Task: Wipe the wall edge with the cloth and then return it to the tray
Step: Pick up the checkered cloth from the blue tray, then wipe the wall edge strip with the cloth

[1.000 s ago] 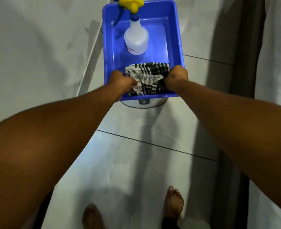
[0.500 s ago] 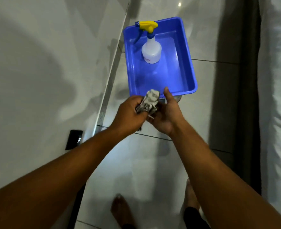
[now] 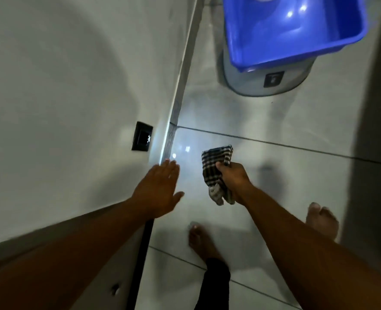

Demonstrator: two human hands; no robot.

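Two bare hands reach down over a pale tiled floor (image 3: 285,171). Far left: the white plastered wall (image 3: 62,86), carrying a small black square wall plate (image 3: 142,139). Next, the wall edge (image 3: 180,81), a narrow grey strip where wall meets floor, whose long axis runs from the lower middle of the view up and slightly rightward to the top. The left hand (image 3: 158,191) hangs flat just beside this strip, fingers spread wide, holding nothing. Right of it, and apart from it, the right hand (image 3: 234,177) has its grip closed around the black-and-white checked cloth (image 3: 216,173), which is bunched in the fist with loose ends showing above and below.

The cloth therefore lies to the right of the edge, with the empty hand between the two; the left hand is nearer the edge, but the cloth hand probably must cross leftward to begin the wipe, then travel along the strip.

Upper right: the blue rectangular plastic tray (image 3: 333,52), resting on a grey round-cornered base (image 3: 247,86), well apart from both hands.
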